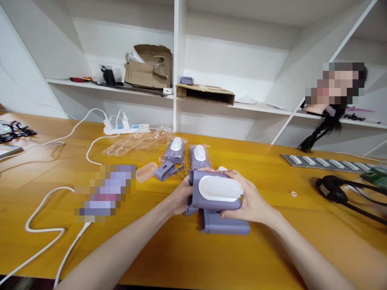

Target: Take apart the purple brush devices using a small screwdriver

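Note:
Between both hands is a purple plastic housing [196, 203] with an open left end and a raised white oval pad [219, 188] on its upper face. My left hand [182, 195] grips it from the left, its fingers partly hidden behind it. My right hand [252, 197] is wrapped round the right end, thumb at the lower edge. Just below it on the table lies another purple housing [226, 227], partly covered. Behind are two bagged purple housings with white pads, a left one [174, 155] and a right one [199, 158]. A small purple end piece [165, 171] lies left of them.
A peach oval tray [146, 172] and a blurred-out phone [109, 191] on a white cable lie to the left. Behind stand a power strip [127, 129] and crumpled clear plastic [139, 141]. On the right are a black strapped device [332, 189], a white ring [293, 193] and a grey strip [326, 162].

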### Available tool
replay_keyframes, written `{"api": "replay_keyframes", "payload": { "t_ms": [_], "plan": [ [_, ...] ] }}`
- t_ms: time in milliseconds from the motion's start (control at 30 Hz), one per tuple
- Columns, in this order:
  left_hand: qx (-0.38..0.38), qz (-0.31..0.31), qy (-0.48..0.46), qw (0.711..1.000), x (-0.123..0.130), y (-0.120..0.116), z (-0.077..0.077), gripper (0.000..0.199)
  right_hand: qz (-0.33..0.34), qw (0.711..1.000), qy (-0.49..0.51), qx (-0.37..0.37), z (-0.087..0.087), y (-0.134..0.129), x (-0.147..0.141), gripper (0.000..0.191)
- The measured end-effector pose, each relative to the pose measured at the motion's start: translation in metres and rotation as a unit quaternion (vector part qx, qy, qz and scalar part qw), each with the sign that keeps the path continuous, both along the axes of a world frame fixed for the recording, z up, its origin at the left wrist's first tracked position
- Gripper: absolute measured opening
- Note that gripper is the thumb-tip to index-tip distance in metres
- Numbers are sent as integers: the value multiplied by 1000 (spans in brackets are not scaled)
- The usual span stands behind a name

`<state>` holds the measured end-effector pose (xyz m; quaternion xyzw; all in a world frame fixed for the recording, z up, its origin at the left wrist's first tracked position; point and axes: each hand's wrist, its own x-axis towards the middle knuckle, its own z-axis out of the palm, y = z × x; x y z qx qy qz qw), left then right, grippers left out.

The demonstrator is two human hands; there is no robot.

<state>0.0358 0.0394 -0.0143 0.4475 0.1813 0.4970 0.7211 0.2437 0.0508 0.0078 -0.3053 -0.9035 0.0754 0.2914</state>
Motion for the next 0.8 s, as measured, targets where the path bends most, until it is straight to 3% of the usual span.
{"api": "replay_keyframes", "payload": {
  "t_ms": [500,667,800],
  "plan": [
    [32,-20,43,998,-2,-6,3,49,47,999,11,14,-9,0,10,100],
    [85,16,65,994,-2,-8,6,43,55,998,10,27,-15,-1,11,101],
    [53,11,66,996,-1,-10,3,44,44,999,23,21,-20,-1,10,105]
  ]
}}
